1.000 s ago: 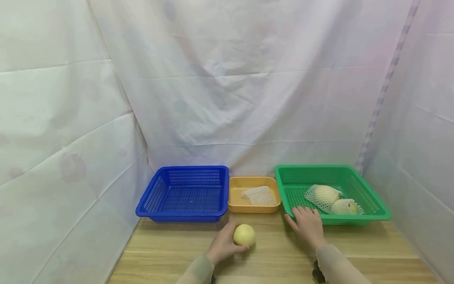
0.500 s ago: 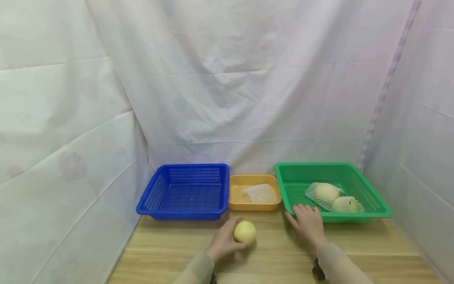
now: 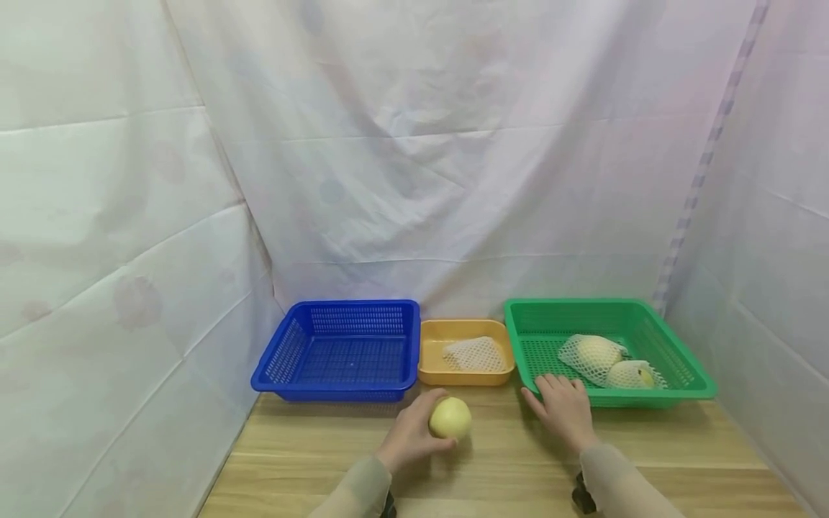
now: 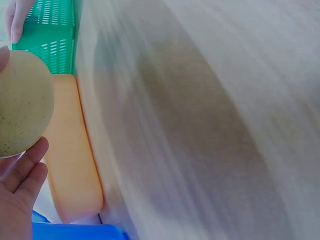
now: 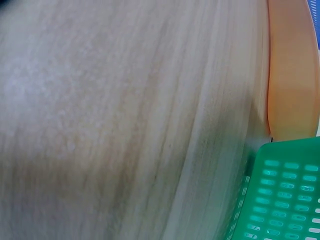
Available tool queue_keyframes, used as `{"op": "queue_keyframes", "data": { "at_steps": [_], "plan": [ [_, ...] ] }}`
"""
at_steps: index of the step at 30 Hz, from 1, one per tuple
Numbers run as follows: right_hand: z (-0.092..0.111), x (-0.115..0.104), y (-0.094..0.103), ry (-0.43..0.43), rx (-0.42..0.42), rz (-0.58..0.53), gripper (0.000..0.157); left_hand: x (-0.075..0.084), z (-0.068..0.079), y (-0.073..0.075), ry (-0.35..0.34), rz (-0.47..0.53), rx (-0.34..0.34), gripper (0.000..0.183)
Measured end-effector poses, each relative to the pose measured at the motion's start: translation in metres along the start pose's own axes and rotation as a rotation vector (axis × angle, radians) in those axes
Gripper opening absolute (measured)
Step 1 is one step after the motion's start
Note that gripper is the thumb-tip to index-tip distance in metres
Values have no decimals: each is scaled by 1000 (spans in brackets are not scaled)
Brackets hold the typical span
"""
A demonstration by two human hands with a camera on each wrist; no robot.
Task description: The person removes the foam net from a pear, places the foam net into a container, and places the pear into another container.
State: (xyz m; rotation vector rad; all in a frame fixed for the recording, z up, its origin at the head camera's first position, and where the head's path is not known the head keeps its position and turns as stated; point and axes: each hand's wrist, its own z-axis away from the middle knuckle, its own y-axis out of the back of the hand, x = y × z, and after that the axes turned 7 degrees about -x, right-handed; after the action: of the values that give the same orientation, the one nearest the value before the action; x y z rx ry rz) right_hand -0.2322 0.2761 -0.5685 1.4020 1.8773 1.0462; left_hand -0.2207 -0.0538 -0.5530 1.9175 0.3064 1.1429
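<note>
My left hand [image 3: 411, 433] holds a round pale-yellow pear [image 3: 450, 419] between thumb and fingers, above the table in front of the orange tray [image 3: 463, 378]. In the left wrist view the pear [image 4: 25, 102] shows small dark specks on its skin. My right hand [image 3: 562, 410] grips the near left corner of the green basket [image 3: 648, 398], fingers over the rim and thumb outside. Inside that basket lie two pears in white foam nets, one larger-looking netted pear [image 3: 597, 354] behind another netted pear [image 3: 630, 375]. The right wrist view does not show the right hand.
A blue basket [image 3: 337, 394] with nothing in it stands at the left. A white foam net [image 3: 476, 355] lies in the orange tray, which sits between both baskets. The wooden table [image 3: 492, 475] is enclosed by white cloth [image 3: 414, 194] behind and at the sides.
My left hand has lifted the pear slightly and moved it a little farther forward and to the right. The right hand stays on the green basket's corner.
</note>
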Motion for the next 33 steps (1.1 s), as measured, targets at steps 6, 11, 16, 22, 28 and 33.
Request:
{"op": "queue_keyframes", "data": {
  "at_steps": [6, 11, 16, 22, 28, 33],
  "plan": [
    [2, -2, 1, -22, -66, 6, 33, 0, -1, 4, 6, -2, -12, 85],
    [2, -3, 2, -22, -58, 0, 31, 1, 0, 9, 8, 2, -12, 85],
    [0, -3, 4, -19, -44, 0, 31, 2, -1, 13, -16, -33, -1, 83],
    [0, -3, 6, -24, -50, -7, 29, 4, -3, 21, -70, -75, 35, 80],
    [0, -4, 6, -26, -58, -5, 29, 7, -4, 30, -79, -73, 36, 76],
    [0, -3, 5, -14, -34, -1, 29, 7, -5, 35, -78, -62, 40, 76]
  ]
}}
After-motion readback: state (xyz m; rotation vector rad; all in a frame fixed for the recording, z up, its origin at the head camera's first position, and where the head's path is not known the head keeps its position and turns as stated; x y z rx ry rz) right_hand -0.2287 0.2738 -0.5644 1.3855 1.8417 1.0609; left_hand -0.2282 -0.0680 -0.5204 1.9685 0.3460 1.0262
